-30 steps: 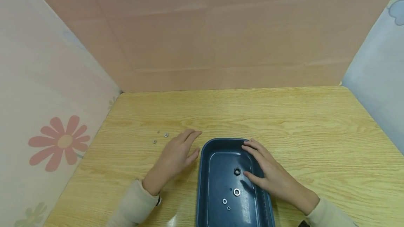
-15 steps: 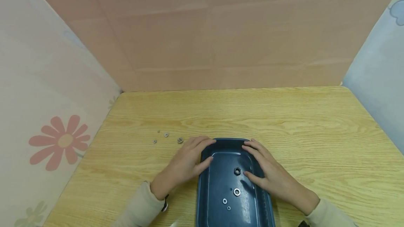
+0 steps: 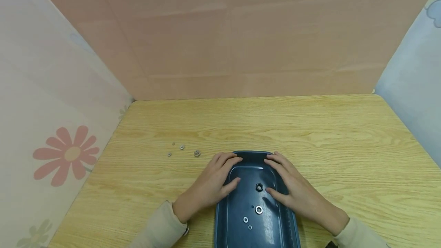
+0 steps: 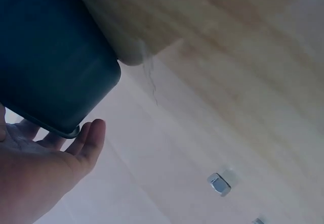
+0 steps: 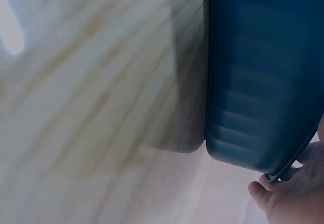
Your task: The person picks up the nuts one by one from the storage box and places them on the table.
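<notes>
A dark blue tray (image 3: 220, 221) lies at the table's near middle. My left hand (image 3: 215, 183) rests over its far left corner, fingers loosely bent at the rim and thumb out over the inside. On the opposite side my right hand (image 3: 293, 188) rests over the right rim in much the same way. Both wrist views show fingers right at the rim. Inside lie a dark hex nut (image 3: 259, 187), a larger silver nut (image 3: 259, 210) and two small silver ring-shaped pieces, one a nut-like ring (image 3: 245, 220), the other a tiny ring (image 3: 250, 227).
Left of the tray, a silver nut (image 3: 197, 153) lies on the wood-grain table (image 3: 327, 137) with several smaller metal pieces, among them a small nut (image 3: 182, 147). A pinkish-brown sheet (image 3: 227, 49) stands behind the table, and pale patterned sheets flank both sides.
My left hand has moved right, from beside the tray onto its far left corner, uncovering the silver nut on the table. The right hand has stayed in place.
</notes>
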A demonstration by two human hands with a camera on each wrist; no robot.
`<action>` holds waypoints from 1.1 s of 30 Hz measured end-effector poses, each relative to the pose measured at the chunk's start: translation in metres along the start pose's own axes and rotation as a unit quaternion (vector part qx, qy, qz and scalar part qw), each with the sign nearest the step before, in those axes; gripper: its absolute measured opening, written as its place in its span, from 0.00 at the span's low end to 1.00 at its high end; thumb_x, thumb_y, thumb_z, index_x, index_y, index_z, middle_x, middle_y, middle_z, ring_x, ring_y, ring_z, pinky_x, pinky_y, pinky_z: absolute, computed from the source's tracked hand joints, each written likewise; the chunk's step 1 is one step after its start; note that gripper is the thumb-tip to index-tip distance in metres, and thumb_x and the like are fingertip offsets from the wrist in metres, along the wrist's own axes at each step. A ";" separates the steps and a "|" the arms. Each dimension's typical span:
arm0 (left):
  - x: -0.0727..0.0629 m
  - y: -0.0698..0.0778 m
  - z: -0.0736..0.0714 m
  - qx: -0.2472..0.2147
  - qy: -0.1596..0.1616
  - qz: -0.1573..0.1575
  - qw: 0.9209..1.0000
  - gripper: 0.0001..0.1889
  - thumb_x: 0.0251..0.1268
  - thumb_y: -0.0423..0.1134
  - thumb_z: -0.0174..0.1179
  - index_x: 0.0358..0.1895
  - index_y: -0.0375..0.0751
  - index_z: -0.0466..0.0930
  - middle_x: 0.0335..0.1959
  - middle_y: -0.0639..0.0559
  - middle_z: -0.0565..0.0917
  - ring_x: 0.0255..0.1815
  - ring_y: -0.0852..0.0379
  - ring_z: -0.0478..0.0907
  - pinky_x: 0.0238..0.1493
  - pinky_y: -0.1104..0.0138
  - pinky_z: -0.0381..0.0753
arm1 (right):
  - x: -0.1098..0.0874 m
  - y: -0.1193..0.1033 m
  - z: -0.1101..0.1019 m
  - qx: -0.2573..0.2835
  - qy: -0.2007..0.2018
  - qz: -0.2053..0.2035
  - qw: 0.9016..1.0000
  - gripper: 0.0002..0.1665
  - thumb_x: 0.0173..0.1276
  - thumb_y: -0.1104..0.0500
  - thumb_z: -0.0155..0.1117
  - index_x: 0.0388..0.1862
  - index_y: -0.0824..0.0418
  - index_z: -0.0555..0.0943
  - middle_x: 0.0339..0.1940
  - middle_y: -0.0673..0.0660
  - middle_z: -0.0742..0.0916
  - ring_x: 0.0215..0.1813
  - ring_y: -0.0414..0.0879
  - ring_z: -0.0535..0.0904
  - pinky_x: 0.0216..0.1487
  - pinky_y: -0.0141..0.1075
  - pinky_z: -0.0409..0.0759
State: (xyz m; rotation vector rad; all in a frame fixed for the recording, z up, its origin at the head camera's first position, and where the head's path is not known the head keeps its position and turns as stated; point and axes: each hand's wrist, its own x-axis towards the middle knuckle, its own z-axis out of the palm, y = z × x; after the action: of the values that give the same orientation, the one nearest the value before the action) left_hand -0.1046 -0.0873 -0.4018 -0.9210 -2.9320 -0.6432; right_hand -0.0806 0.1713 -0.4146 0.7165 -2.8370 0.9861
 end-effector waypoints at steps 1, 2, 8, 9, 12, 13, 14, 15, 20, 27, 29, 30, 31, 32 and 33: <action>0.000 0.000 0.000 0.000 -0.001 -0.002 1.000 0.27 0.70 0.49 0.59 0.70 0.50 0.68 0.68 0.51 0.71 0.69 0.53 0.66 0.71 0.55 0.69 | 0.000 -0.001 0.000 -0.009 0.003 -0.004 1.000 0.43 0.57 0.56 0.76 0.71 0.59 0.69 0.74 0.56 0.68 0.77 0.64 0.60 0.67 0.63 0.67; 0.000 0.000 0.001 -0.001 -0.003 -0.004 1.000 0.28 0.71 0.49 0.59 0.71 0.50 0.67 0.69 0.51 0.70 0.69 0.53 0.66 0.71 0.55 0.68 | 0.001 -0.002 -0.001 -0.019 0.006 -0.010 1.000 0.43 0.57 0.56 0.77 0.71 0.59 0.69 0.74 0.56 0.69 0.76 0.64 0.60 0.67 0.63 0.67; -0.001 0.000 0.003 0.005 -0.001 -0.011 1.000 0.32 0.70 0.47 0.60 0.74 0.48 0.62 0.70 0.51 0.69 0.70 0.53 0.65 0.72 0.56 0.67 | 0.003 -0.010 -0.002 -0.048 0.036 -0.059 0.996 0.45 0.54 0.52 0.79 0.70 0.61 0.71 0.71 0.56 0.73 0.73 0.58 0.67 0.65 0.57 0.72; -0.001 0.000 0.003 0.007 0.000 -0.010 1.000 0.32 0.70 0.47 0.60 0.74 0.48 0.61 0.70 0.50 0.69 0.70 0.52 0.65 0.73 0.56 0.67 | 0.003 -0.012 -0.001 -0.046 0.037 -0.066 0.996 0.45 0.54 0.52 0.79 0.69 0.61 0.71 0.71 0.57 0.73 0.72 0.56 0.69 0.65 0.55 0.74; -0.001 0.000 0.004 0.015 0.002 -0.008 1.000 0.35 0.69 0.46 0.61 0.76 0.47 0.59 0.71 0.50 0.69 0.71 0.52 0.66 0.73 0.56 0.67 | 0.006 -0.015 0.001 -0.045 0.027 -0.077 0.996 0.45 0.55 0.52 0.78 0.70 0.62 0.70 0.69 0.57 0.75 0.69 0.53 0.72 0.62 0.51 0.78; 0.000 0.000 0.004 0.016 0.003 -0.006 1.000 0.35 0.69 0.46 0.61 0.76 0.47 0.59 0.71 0.50 0.69 0.71 0.52 0.66 0.73 0.56 0.67 | 0.007 -0.016 0.003 -0.047 0.025 -0.080 0.995 0.45 0.55 0.52 0.78 0.70 0.62 0.70 0.68 0.58 0.75 0.68 0.53 0.73 0.61 0.50 0.78; 0.000 0.000 0.004 0.016 0.004 -0.005 1.000 0.35 0.69 0.46 0.61 0.76 0.47 0.58 0.71 0.50 0.69 0.71 0.52 0.66 0.73 0.56 0.67 | 0.008 -0.016 0.004 -0.050 0.022 -0.080 0.995 0.45 0.55 0.52 0.78 0.70 0.63 0.70 0.68 0.58 0.76 0.68 0.52 0.73 0.61 0.50 0.79; 0.000 -0.001 0.005 0.014 0.003 -0.005 1.000 0.35 0.69 0.45 0.61 0.76 0.47 0.58 0.72 0.50 0.69 0.71 0.52 0.66 0.73 0.56 0.67 | 0.009 -0.016 0.005 -0.053 0.018 -0.079 0.995 0.45 0.55 0.52 0.78 0.69 0.63 0.70 0.68 0.58 0.76 0.68 0.53 0.74 0.61 0.49 0.79; -0.001 -0.001 0.005 0.009 0.004 -0.004 1.000 0.37 0.68 0.45 0.62 0.77 0.48 0.56 0.74 0.51 0.67 0.72 0.52 0.65 0.73 0.55 0.67 | 0.014 -0.015 0.009 -0.079 0.010 -0.077 0.994 0.44 0.55 0.52 0.79 0.68 0.63 0.72 0.64 0.57 0.80 0.66 0.53 0.76 0.61 0.50 0.78; 0.000 -0.001 0.004 0.008 0.002 -0.006 1.000 0.38 0.68 0.44 0.62 0.78 0.48 0.55 0.75 0.51 0.65 0.73 0.51 0.64 0.73 0.55 0.66 | 0.017 -0.017 0.012 -0.127 -0.017 -0.070 0.989 0.38 0.54 0.51 0.79 0.63 0.61 0.78 0.58 0.55 0.84 0.61 0.52 0.77 0.60 0.51 0.78; 0.000 -0.001 0.004 0.011 0.002 -0.006 1.000 0.37 0.68 0.45 0.62 0.77 0.48 0.55 0.75 0.51 0.65 0.73 0.51 0.64 0.73 0.55 0.66 | 0.017 -0.018 0.012 -0.139 -0.022 -0.069 0.988 0.35 0.54 0.50 0.78 0.61 0.59 0.79 0.57 0.54 0.84 0.60 0.50 0.78 0.58 0.49 0.78; 0.000 -0.001 0.004 0.015 0.002 -0.005 1.000 0.37 0.68 0.45 0.62 0.77 0.48 0.56 0.75 0.51 0.65 0.73 0.51 0.64 0.73 0.55 0.67 | 0.016 -0.018 0.013 -0.146 -0.024 -0.070 0.987 0.34 0.54 0.50 0.78 0.60 0.59 0.80 0.56 0.54 0.85 0.59 0.49 0.78 0.57 0.48 0.78; 0.000 0.000 0.004 0.018 0.002 -0.005 1.000 0.37 0.69 0.45 0.61 0.77 0.48 0.56 0.75 0.51 0.65 0.73 0.51 0.64 0.72 0.55 0.68 | 0.016 -0.018 0.013 -0.150 -0.025 -0.071 0.986 0.33 0.55 0.50 0.78 0.58 0.58 0.81 0.55 0.53 0.85 0.58 0.49 0.78 0.56 0.47 0.78; 0.001 0.000 0.004 0.021 0.002 -0.005 1.000 0.36 0.69 0.45 0.61 0.77 0.48 0.57 0.75 0.52 0.65 0.72 0.51 0.65 0.71 0.55 0.68 | 0.016 -0.018 0.013 -0.154 -0.026 -0.074 0.985 0.31 0.54 0.50 0.78 0.57 0.58 0.82 0.54 0.52 0.86 0.57 0.48 0.78 0.55 0.46 0.78; 0.001 0.000 0.004 0.026 0.002 -0.006 1.000 0.36 0.69 0.46 0.61 0.77 0.47 0.58 0.75 0.52 0.65 0.72 0.52 0.65 0.70 0.55 0.69 | 0.016 -0.018 0.013 -0.159 -0.026 -0.077 0.984 0.30 0.54 0.50 0.78 0.56 0.57 0.83 0.53 0.52 0.86 0.56 0.47 0.78 0.54 0.45 0.78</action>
State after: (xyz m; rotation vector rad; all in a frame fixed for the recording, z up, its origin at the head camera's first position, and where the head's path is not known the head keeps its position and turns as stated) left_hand -0.1045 -0.0852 -0.4054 -0.8969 -2.9371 -0.5672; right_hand -0.0861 0.1444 -0.4119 0.9138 -2.8306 0.4845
